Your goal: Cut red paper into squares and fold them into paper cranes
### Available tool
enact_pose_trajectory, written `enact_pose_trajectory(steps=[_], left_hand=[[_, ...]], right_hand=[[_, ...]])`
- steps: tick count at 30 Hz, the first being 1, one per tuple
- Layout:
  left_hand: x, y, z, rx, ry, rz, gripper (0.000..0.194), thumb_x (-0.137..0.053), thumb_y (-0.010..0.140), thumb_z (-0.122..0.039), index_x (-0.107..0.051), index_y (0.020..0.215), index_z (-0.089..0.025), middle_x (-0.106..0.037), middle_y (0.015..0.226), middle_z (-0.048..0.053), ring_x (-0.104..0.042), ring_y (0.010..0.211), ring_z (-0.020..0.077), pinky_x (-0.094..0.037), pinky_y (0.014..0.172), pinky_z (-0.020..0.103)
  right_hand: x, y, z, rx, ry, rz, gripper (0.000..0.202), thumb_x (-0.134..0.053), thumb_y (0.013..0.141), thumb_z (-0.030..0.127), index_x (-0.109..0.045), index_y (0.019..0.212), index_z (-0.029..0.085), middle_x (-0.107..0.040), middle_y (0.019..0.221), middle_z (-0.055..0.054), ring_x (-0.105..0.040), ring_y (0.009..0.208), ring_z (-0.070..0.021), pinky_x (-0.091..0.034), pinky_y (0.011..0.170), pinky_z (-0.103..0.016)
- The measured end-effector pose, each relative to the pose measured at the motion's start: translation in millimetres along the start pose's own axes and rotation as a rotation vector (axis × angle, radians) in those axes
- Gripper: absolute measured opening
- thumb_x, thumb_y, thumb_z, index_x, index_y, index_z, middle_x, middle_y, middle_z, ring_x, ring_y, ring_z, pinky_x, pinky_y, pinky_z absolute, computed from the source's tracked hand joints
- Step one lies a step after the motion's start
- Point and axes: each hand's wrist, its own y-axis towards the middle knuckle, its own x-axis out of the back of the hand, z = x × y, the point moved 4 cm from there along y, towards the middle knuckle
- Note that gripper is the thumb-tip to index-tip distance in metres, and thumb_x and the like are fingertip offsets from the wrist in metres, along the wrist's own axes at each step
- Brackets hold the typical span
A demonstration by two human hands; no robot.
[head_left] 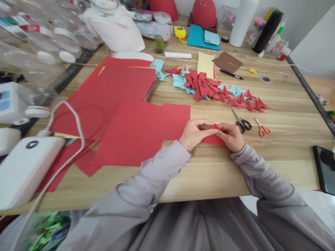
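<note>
A small piece of folded red paper is pinched between both hands near the middle of the table. My left hand is closed on its left side, the thumb stretched across toward the other thumb. On its right side, my right hand grips it with bent fingers. A red peak of the paper rises between the fingertips; the rest of its folds are hidden by the hands. Large red paper sheets lie just left of my left hand. Black-handled scissors and orange-handled scissors rest right of my right hand.
Folded red paper pieces and small paper cranes lie in a row beyond the hands. A black pen is behind them. A white power bank with a cable stands left, a phone at the right edge, plastic bottles back left.
</note>
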Motion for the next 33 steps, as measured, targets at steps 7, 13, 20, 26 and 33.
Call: enact_pose_trajectory(steps=[7, 13, 20, 26, 33], left_hand=[[-0.2, 0.3, 3.3, 0.037, -0.092, -0.011, 0.033, -0.089, 0.046, -0.03, -0.074, 0.071, -0.017, -0.07, 0.069, 0.002, -0.06, 0.065, 0.0131, -0.048, 0.068, 0.03], [-1.4, -0.3, 1.7, 0.049, -0.175, 0.003, 0.026, -0.084, 0.058, -0.037, -0.077, 0.077, -0.02, -0.075, 0.082, 0.005, -0.066, 0.079, 0.018, -0.051, 0.08, 0.034], [-1.3, -1.1, 5.8, 0.11, -0.214, 0.017, 0.027, -0.086, 0.054, -0.033, -0.077, 0.075, -0.018, -0.075, 0.08, 0.006, -0.067, 0.075, 0.0176, -0.053, 0.077, 0.033], [-0.2, -1.1, 4.5, 0.084, -0.14, -0.024, 0.023, -0.084, 0.054, -0.029, -0.076, 0.072, -0.017, -0.074, 0.075, 0.005, -0.066, 0.07, 0.0158, -0.052, 0.073, 0.032], [-0.2, -1.6, 3.3, 0.068, -0.109, -0.052, 0.022, -0.083, 0.054, -0.028, -0.075, 0.07, -0.016, -0.074, 0.077, 0.006, -0.067, 0.074, 0.0179, -0.053, 0.075, 0.033]], right_hand=[[0.7, -1.0, 1.7, 0.009, 0.004, 0.0, 0.042, -0.061, 0.081, 0.059, -0.073, 0.08, 0.018, -0.069, 0.078, -0.003, -0.061, 0.077, -0.0177, -0.049, 0.075, -0.03], [3.8, -0.1, 1.8, -0.023, 0.011, -0.082, 0.044, -0.063, 0.078, 0.06, -0.071, 0.075, 0.018, -0.066, 0.071, -0.001, -0.057, 0.067, -0.0141, -0.047, 0.067, -0.028], [6.1, 0.2, -1.8, -0.071, 0.02, -0.138, 0.045, -0.066, 0.073, 0.063, -0.065, 0.071, 0.017, -0.062, 0.064, 0.0, -0.049, 0.057, -0.0112, -0.041, 0.054, -0.025], [4.7, -0.2, 2.9, -0.078, -0.019, -0.114, 0.049, -0.065, 0.072, 0.065, -0.06, 0.065, 0.018, -0.055, 0.058, 0.001, -0.043, 0.053, -0.0097, -0.037, 0.05, -0.024], [3.6, -0.4, 5.1, -0.049, -0.071, -0.115, 0.049, -0.063, 0.075, 0.065, -0.058, 0.065, 0.018, -0.052, 0.057, 0.002, -0.041, 0.052, -0.0093, -0.035, 0.049, -0.024]])
